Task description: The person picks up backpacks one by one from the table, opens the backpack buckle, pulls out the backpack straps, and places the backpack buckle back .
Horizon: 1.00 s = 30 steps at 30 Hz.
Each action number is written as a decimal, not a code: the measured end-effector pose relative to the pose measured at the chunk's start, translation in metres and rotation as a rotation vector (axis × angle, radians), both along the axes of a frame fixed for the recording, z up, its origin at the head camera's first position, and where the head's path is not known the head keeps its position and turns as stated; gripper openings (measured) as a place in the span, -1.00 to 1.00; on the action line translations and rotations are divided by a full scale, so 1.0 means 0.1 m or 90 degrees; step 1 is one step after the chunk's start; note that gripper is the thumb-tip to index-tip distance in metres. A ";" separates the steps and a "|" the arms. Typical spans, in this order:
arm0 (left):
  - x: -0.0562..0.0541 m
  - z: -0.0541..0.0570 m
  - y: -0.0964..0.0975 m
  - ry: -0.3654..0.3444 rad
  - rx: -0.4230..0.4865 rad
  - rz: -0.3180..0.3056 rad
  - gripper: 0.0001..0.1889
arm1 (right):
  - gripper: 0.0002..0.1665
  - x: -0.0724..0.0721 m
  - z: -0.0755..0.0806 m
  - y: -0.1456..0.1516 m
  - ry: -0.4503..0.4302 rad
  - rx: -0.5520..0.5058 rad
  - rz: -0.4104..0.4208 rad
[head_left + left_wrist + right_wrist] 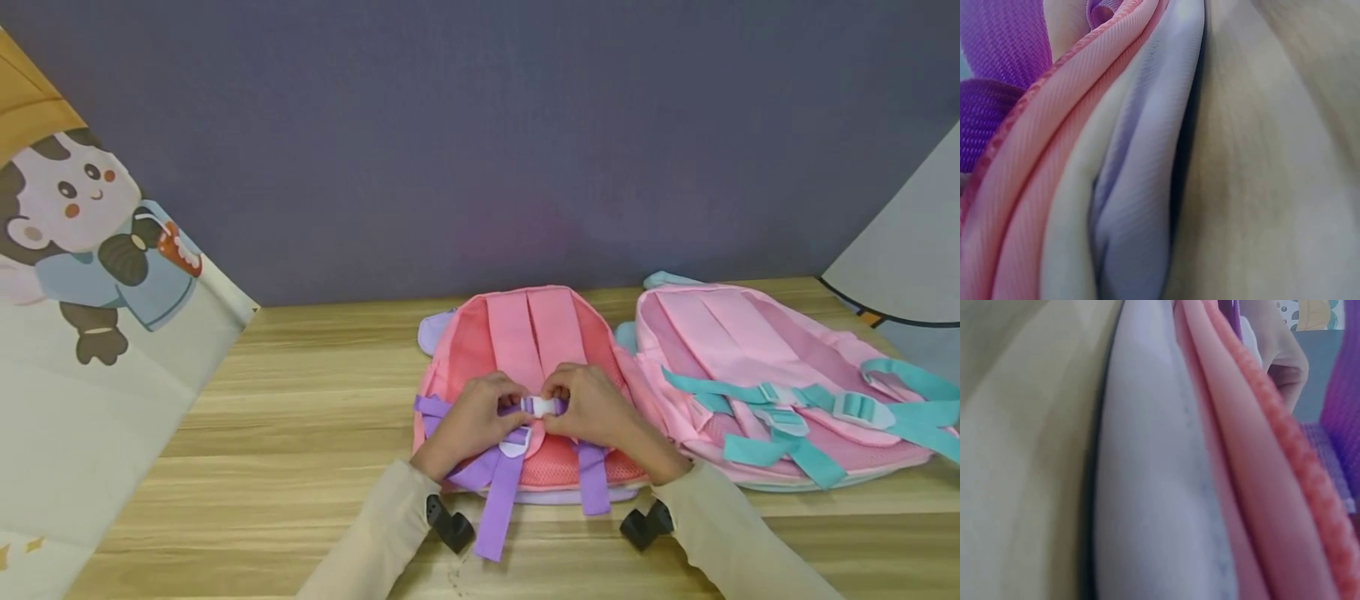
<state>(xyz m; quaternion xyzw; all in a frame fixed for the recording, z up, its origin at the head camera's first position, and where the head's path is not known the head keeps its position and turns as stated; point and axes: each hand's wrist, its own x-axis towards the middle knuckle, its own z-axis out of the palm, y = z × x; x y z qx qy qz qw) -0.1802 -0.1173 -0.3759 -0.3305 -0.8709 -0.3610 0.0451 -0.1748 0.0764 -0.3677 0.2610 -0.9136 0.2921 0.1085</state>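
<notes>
A coral-pink backpack (pixel 468 358) lies back side up on the table, its shoulder straps and purple webbing showing. Over its middle, a white buckle (pixel 543 407) on the purple strap sits between both hands. My left hand (pixel 474 417) pinches the buckle's left end at the webbing, while the right hand (pixel 592 406) pinches the right end. The two buckle halves appear joined, though fingers partly cover them. Below the left hand hangs a second white buckle piece (pixel 515 442) with a loose purple strap end (pixel 498 508). Both wrist views mostly show the backpack's layered edge (pixel 1138 187).
To the right, touching the coral one, lies a light-pink backpack (pixel 720 333) with teal straps (pixel 806 454). A dark wall panel (pixel 525 150) stands behind the wooden table (pixel 247 467). A cartoon-printed panel (pixel 112 400) borders the left side.
</notes>
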 end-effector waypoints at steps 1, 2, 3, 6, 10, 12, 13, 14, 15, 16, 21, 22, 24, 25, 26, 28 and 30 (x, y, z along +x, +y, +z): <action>0.00 0.00 0.00 -0.001 0.001 0.000 -0.81 | -0.76 0.00 0.00 0.00 -0.001 0.005 0.001; 0.00 0.00 0.00 -0.001 0.002 -0.001 -0.82 | -0.75 0.00 0.00 0.00 -0.003 0.008 0.003; 0.00 0.00 0.00 -0.001 0.002 0.000 -0.82 | -0.74 0.00 0.01 0.01 -0.004 0.013 0.005; 0.00 0.00 0.00 0.002 0.003 0.001 -0.83 | -0.74 -0.01 0.01 0.01 -0.011 0.011 0.013; 0.00 0.00 0.00 0.003 -0.001 0.000 -0.83 | -0.75 -0.01 0.01 0.02 -0.021 -0.014 0.019; 0.00 0.00 0.00 0.001 -0.003 0.000 -0.82 | -0.76 -0.01 0.00 0.02 -0.024 -0.031 0.019; 0.00 0.00 0.00 0.001 -0.002 0.000 -0.81 | -0.77 -0.01 0.00 0.02 -0.026 -0.040 0.019; 0.01 0.00 0.00 0.000 -0.002 -0.001 -0.81 | -0.77 -0.01 0.00 0.03 -0.025 -0.045 0.018; 0.01 0.00 0.00 0.000 -0.002 -0.001 -0.80 | -0.78 0.00 -0.01 0.03 -0.023 -0.050 0.017; 0.01 0.01 0.00 0.001 -0.002 -0.003 -0.80 | -0.78 -0.01 -0.01 0.03 -0.018 -0.052 0.017; 0.00 0.02 0.01 0.007 0.000 -0.009 -0.80 | -0.78 -0.01 -0.01 0.03 0.008 -0.053 0.014; 0.00 0.02 0.01 0.008 0.001 -0.010 -0.80 | -0.78 -0.01 -0.01 0.03 0.012 -0.055 0.016; 0.00 0.02 0.00 0.008 0.003 -0.012 -0.81 | -0.78 -0.01 -0.02 0.03 0.014 -0.059 0.020; 0.00 0.02 0.00 0.005 0.005 -0.011 -0.81 | -0.78 -0.01 -0.02 0.03 0.015 -0.064 0.023; 0.00 0.02 0.00 0.006 0.007 -0.012 -0.82 | -0.78 -0.02 -0.02 0.03 0.016 -0.067 0.027; 0.00 0.02 -0.01 0.004 0.010 -0.011 -0.83 | -0.78 -0.02 -0.03 0.03 0.016 -0.077 0.036; 0.01 0.01 -0.01 0.000 0.016 -0.005 -0.84 | -0.80 -0.02 -0.04 0.03 0.013 -0.088 0.044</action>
